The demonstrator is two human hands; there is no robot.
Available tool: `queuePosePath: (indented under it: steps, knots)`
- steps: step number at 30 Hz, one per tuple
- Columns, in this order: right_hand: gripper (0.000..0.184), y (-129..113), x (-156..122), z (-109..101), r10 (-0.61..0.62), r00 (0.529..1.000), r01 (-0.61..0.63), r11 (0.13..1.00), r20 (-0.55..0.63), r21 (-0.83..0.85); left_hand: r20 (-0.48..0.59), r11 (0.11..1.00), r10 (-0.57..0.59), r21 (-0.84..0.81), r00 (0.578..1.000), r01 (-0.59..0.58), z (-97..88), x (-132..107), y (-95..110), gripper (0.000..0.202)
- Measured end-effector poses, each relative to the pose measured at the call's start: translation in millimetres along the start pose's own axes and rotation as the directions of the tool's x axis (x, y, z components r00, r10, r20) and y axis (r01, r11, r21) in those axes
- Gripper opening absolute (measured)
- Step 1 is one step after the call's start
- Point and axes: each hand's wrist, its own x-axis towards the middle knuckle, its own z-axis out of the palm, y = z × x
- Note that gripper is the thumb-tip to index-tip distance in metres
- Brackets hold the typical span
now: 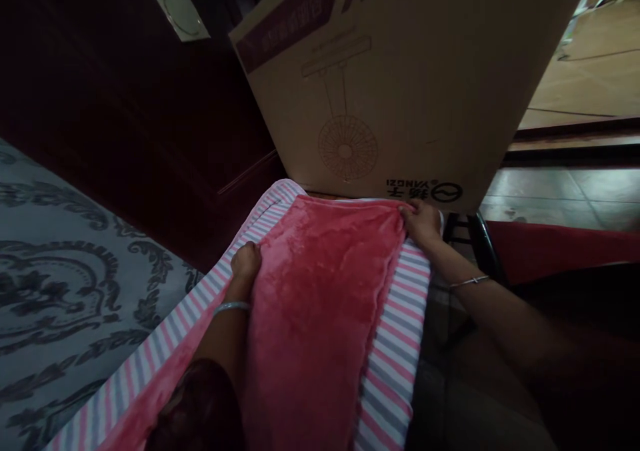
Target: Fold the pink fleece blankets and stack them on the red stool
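Observation:
A red-pink plush blanket [320,304] lies lengthwise over a cloth with pink, grey and white stripes [395,331]. The striped cloth shows along both long sides and at the far left corner. My left hand [246,261] is closed in a fist on the blanket's left edge. At the far right corner, my right hand [421,221] pinches the blanket's edge between thumb and fingers. Between the two hands the plush is spread fairly flat, with slight creases. Whatever supports the cloth is mostly hidden.
A large cardboard box [430,91] with a printed fan drawing stands just beyond the far edge. Patterned grey wallpaper [65,277] and a dark red wooden panel [125,104] flank the left. Dark metal legs [483,244] and a tiled floor [560,197] appear at right.

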Motion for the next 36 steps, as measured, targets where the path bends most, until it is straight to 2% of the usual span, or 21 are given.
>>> queuePosePath:
  steps: [5,14,16,19,22,28,30,33,36]
  knots:
    - [0.029,2,0,3,-0.018,1.0,0.019,1.0,-0.017,0.019,0.038,0.996,0.055,-0.071,0.998,-0.052,-5.1,23,29,0.051]
    - [0.029,6,3,7,-0.006,1.0,0.007,0.999,-0.025,0.046,0.065,0.971,0.116,-0.216,0.991,-0.1,5.7,79,84,0.03]
    - [0.03,10,5,9,-0.023,0.999,0.027,0.995,-0.042,0.095,0.037,0.962,0.116,-0.253,0.993,-0.102,6.5,86,91,0.025]
    - [0.034,16,7,12,-0.046,0.997,0.058,0.974,-0.06,0.219,-0.086,0.955,0.074,-0.282,0.994,-0.095,4.9,92,98,0.026]
    - [0.036,18,8,12,-0.062,0.995,0.081,0.955,-0.076,0.285,-0.178,0.954,0.029,-0.289,0.984,-0.081,8.5,92,102,0.033]
    - [0.034,13,6,9,-0.051,0.997,0.066,0.96,-0.06,0.272,-0.077,0.961,0.054,-0.266,0.996,-0.073,27.3,89,102,0.027]
    - [0.033,11,5,9,-0.024,0.998,0.038,0.967,-0.058,0.252,-0.052,0.963,0.077,-0.254,0.996,-0.088,23.7,89,102,0.029]
    - [0.032,8,4,7,-0.005,0.999,0.014,0.982,-0.046,0.189,-0.053,0.966,0.126,-0.221,0.991,-0.135,10.0,79,105,0.046]
    - [0.033,5,5,3,-0.013,1.0,0.015,0.994,-0.016,0.112,-0.062,0.95,0.244,-0.186,0.968,-0.252,-0.5,41,110,0.058]
